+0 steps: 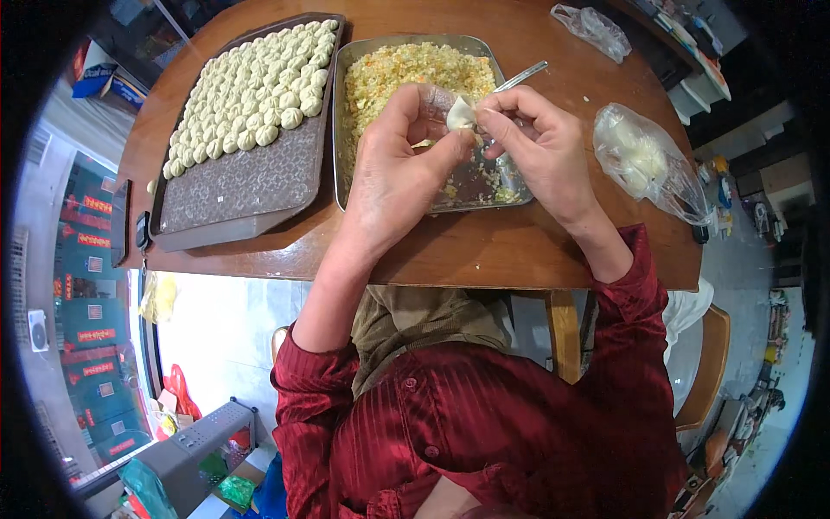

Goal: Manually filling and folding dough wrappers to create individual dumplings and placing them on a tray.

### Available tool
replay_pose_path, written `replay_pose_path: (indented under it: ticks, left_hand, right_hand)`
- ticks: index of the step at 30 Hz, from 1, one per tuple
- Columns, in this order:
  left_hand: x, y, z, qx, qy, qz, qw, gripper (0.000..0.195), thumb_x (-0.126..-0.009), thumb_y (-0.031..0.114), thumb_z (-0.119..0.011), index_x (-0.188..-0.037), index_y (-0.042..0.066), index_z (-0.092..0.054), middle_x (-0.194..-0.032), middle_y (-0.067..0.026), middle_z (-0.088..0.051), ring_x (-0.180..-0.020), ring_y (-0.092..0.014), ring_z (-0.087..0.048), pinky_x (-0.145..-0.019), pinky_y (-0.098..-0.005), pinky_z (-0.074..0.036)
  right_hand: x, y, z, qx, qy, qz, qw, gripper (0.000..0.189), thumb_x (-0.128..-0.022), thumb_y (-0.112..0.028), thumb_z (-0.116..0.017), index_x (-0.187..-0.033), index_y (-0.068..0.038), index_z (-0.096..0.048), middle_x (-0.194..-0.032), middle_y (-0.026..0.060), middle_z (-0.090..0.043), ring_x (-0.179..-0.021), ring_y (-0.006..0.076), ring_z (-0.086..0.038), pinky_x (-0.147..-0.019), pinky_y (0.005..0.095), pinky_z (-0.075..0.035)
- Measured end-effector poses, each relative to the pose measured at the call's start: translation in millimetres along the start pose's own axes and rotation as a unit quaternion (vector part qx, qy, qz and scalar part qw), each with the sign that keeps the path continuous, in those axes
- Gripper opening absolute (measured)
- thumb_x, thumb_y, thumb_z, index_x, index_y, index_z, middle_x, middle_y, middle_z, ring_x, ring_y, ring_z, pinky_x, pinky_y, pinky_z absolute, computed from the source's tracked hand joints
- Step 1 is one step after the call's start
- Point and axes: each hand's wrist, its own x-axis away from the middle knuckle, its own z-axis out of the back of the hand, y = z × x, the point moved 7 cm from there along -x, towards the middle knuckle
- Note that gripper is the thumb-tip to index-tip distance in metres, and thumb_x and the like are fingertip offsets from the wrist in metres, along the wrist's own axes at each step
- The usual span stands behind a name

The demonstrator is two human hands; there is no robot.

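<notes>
Between my two hands, above a metal pan [340,130], is a small white dough wrapper [460,115], partly folded up to a point. My left hand [402,152] holds it from below, thumb against its lower edge. The fingertips of my right hand [535,136] pinch its right side. The pan holds a chopped filling [421,61] with green and orange bits, heaped at the far side and thin near me. A metal utensil handle [522,75] sticks out past the pan's right rim. Left of the pan, several rows of pleated dumplings [253,91] sit on a dark patterned tray [243,181].
At the right, a clear plastic bag [639,156] holds pale dough pieces. A crumpled plastic bag [593,29] lies at the far right of the wooden table [415,259]. A key fob [142,230] and a dark flat object [121,224] rest by the left edge. A chair [705,363] stands at right.
</notes>
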Motion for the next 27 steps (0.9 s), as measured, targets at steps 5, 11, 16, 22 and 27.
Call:
replay_pose_path:
  ticks: [5, 11, 16, 22, 27]
  left_hand:
    - [1, 2, 0, -0.012, -0.002, 0.01, 1.0, 0.028, -0.096, 0.004, -0.07, -0.121, -0.004, -0.062, -0.102, -0.0084, -0.073, -0.088, -0.013, -0.069, -0.081, -0.0282, -0.057]
    - [2, -2, 3, -0.053, 0.021, -0.007, 0.998, 0.024, -0.094, 0.009, -0.067, -0.114, -0.003, -0.067, -0.09, -0.0101, -0.074, -0.083, -0.013, -0.069, -0.074, -0.0301, -0.056]
    - [-1, -7, 3, -0.042, -0.001, 0.015, 0.999, 0.023, -0.092, 0.011, -0.067, -0.109, -0.004, -0.069, -0.084, -0.008, -0.072, -0.076, -0.01, -0.065, -0.07, -0.028, -0.053]
    - [0, -8, 3, -0.002, -0.012, 0.052, 0.999, 0.021, -0.091, 0.011, -0.068, -0.105, -0.005, -0.07, -0.079, -0.0052, -0.07, -0.073, -0.009, -0.062, -0.066, -0.0264, -0.049]
    - [0, -8, 3, -0.03, -0.019, 0.061, 0.997, 0.018, -0.092, 0.012, -0.068, -0.099, -0.004, -0.071, -0.077, -0.0044, -0.069, -0.072, -0.008, -0.061, -0.063, -0.026, -0.048]
  right_hand:
    - [1, -7, -1, 0.036, 0.001, 0.04, 0.999, 0.012, -0.096, -0.009, -0.071, -0.1, 0.002, -0.068, -0.091, 0.0059, -0.069, -0.078, 0.0112, -0.065, -0.064, 0.0299, -0.053]
    - [3, -41, -9, 0.28, 0.003, 0.317, 0.906, 0.01, -0.087, 0.0, -0.072, -0.094, -0.001, -0.064, -0.086, 0.0133, -0.064, -0.079, 0.0303, -0.065, -0.07, 0.0389, -0.053]
    - [2, -41, -7, 0.264, 0.002, 0.305, 0.915, 0.012, -0.089, -0.001, -0.072, -0.098, 0.0, -0.065, -0.087, 0.0119, -0.064, -0.078, 0.0279, -0.066, -0.07, 0.0373, -0.053]
    - [-2, -29, -4, 0.193, -0.032, 0.178, 0.964, 0.011, -0.091, -0.005, -0.073, -0.099, 0.001, -0.068, -0.089, 0.0108, -0.068, -0.074, 0.0221, -0.067, -0.068, 0.0343, -0.054]
    - [-1, -25, -3, 0.24, -0.03, 0.201, 0.949, 0.011, -0.091, -0.008, -0.073, -0.096, 0.001, -0.068, -0.087, 0.0099, -0.069, -0.073, 0.0198, -0.067, -0.067, 0.0333, -0.054]
